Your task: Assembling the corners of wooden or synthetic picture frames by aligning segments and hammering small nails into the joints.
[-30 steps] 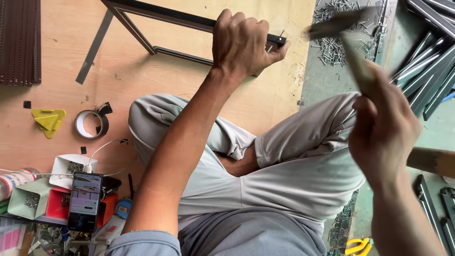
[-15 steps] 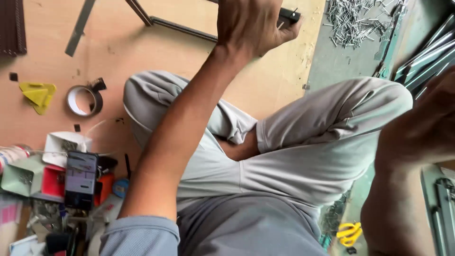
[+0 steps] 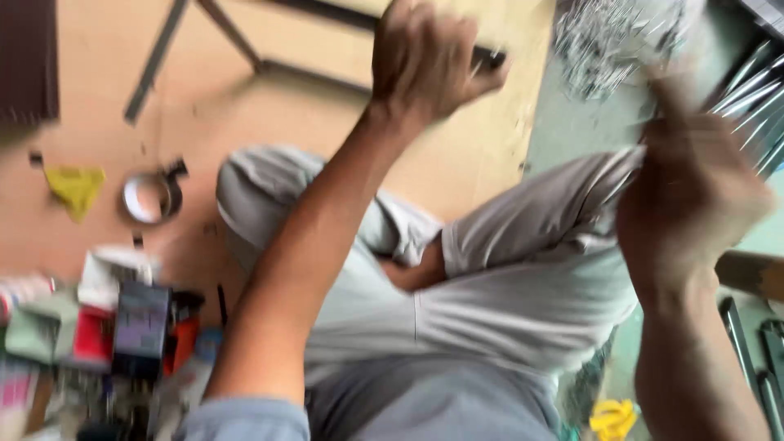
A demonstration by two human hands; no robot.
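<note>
The shot is pretty motion-blurred, but here's what can be made out. The person sits cross-legged in light grey trousers (image 3: 523, 302) on a tan board floor (image 3: 310, 122). The left hand (image 3: 429, 61) reaches out ahead, fingers curled tight around the end of a dark metal frame bar (image 3: 490, 57) that lies on the floor; a thin nail or pin seems to stick out near the thumb, though it's too smeared to be sure. The rest of the frame, a slanted grey leg (image 3: 155, 69) and a cross piece, runs off toward the upper left.

The right hand (image 3: 694, 196) is up at the right side and is just a brown blur. It looks closed like a fist, but whether it grips anything can't be told from this. Just beyond it sits a heap of shiny nails (image 3: 612, 41), and a bundle of grey metal rods (image 3: 751, 98) lies at the right edge.

On the left of the floor there's a roll of tape (image 3: 147, 196), a yellow triangular piece (image 3: 75, 188) beside it, and a messy pile of small boxes (image 3: 106, 318) near the person's left elbow. Something yellow (image 3: 612, 418) peeks out by the right forearm.
</note>
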